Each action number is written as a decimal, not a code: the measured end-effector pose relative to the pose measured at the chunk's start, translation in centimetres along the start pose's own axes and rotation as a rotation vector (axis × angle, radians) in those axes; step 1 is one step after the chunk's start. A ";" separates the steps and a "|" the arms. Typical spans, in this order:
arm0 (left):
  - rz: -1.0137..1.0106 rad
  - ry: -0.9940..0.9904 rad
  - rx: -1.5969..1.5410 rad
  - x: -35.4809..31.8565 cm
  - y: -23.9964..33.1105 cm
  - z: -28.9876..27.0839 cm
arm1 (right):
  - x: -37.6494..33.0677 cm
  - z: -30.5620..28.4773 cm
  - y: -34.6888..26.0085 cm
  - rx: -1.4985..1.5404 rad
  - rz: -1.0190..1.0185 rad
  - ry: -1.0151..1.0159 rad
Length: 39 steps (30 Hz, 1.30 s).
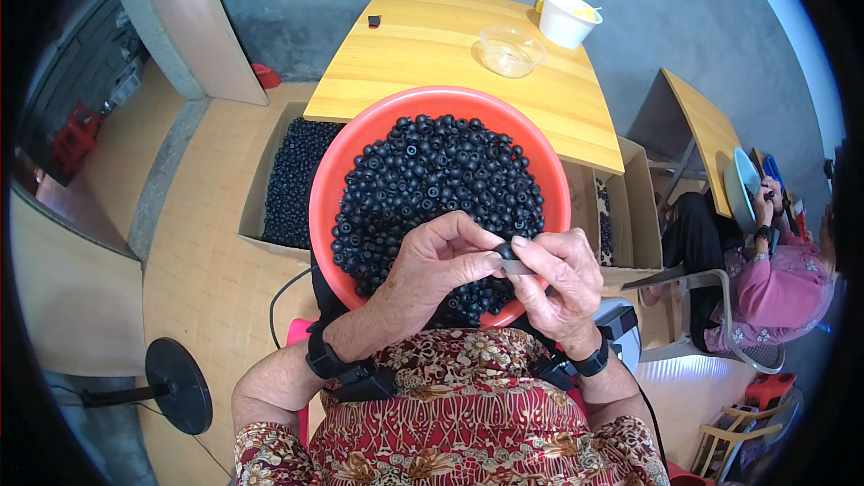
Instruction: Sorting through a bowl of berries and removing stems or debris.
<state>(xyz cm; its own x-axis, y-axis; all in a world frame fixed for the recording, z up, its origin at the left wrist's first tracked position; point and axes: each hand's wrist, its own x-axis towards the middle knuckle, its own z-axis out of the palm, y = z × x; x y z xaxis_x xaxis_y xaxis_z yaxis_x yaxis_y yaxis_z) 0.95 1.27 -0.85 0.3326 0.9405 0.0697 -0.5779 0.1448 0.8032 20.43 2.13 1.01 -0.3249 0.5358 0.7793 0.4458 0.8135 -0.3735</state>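
A red basin (324,207) sits in front of me, filled with many small round black pieces (432,171), some showing a hole. Over its near right part my two hands meet. My left hand (427,261) pinches one round black piece (506,252) between thumb and fingertips. My right hand (560,283) is closed at the same spot, its thumb against the black piece. A thin greyish blade-like strip (516,266) lies under that thumb and touches the piece. The fingers partly hide both.
Beyond the basin stands a yellow wooden table (405,45) with a clear bowl (511,52) and a white tub (567,22). Cardboard boxes of black pieces flank it, left (297,180) and right (630,207). At right, another person (765,297) sits by a light blue basin (740,184).
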 end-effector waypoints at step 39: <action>-0.155 -0.055 -0.183 -0.1 0.1 -0.9 | -0.3 -0.7 0.9 -0.162 -0.069 -0.077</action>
<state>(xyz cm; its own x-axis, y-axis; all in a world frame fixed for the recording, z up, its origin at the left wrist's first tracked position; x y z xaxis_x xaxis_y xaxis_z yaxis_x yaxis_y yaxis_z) 0.20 1.44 -1.27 0.4649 0.8853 -0.0101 -0.6403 0.3441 0.6867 21.45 2.53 0.79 -0.4199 0.5007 0.7570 0.5465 0.8054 -0.2295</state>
